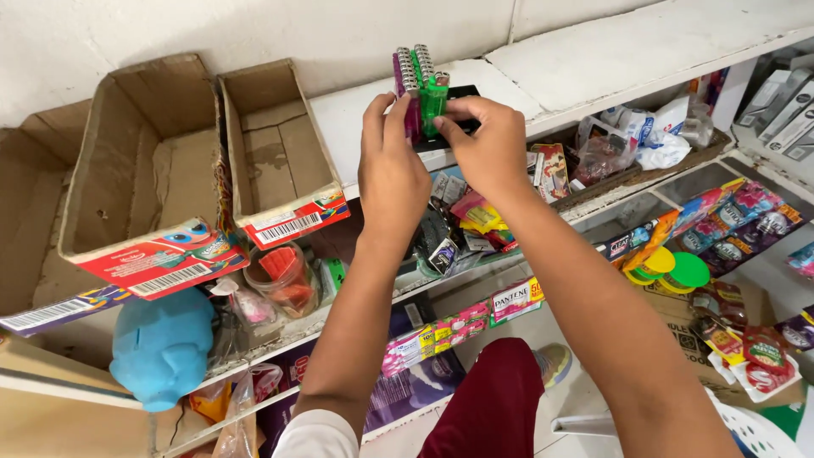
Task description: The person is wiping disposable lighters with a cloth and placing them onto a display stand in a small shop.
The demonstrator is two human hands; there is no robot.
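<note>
Left hand: the left hand is raised to the top shelf, its fingers laid flat against the side of a row of upright plastic lighters with ribbed metal tops; the thumb is hidden behind the hand, so a full grasp cannot be confirmed.
Right hand: the right hand is pinched by thumb and forefinger on the green lighter at the near end of the row; the remaining fingers are curled against a black tray.
Lighters: purple and green bodies are seen standing upright in the black tray on the white painted top shelf; their lower halves are covered by both hands, and their number cannot be counted.
Black tray: only a corner is shown above the right knuckles; its depth is hidden.
Boxes: two open brown cardboard boxes with red printed fronts are tilted on the shelf to the left of the hands, well apart from the lighters; their insides look bare.
Lower shelves: small packets and sachets are crammed under the forearms and largely masked by them; single items are hard to make out.
Left edge: a blue pig-shaped bank is seen beneath the boxes, partly behind a clear bag.
Right edge: yellow and green round lids and coloured sachet strips are cut off by the frame.
</note>
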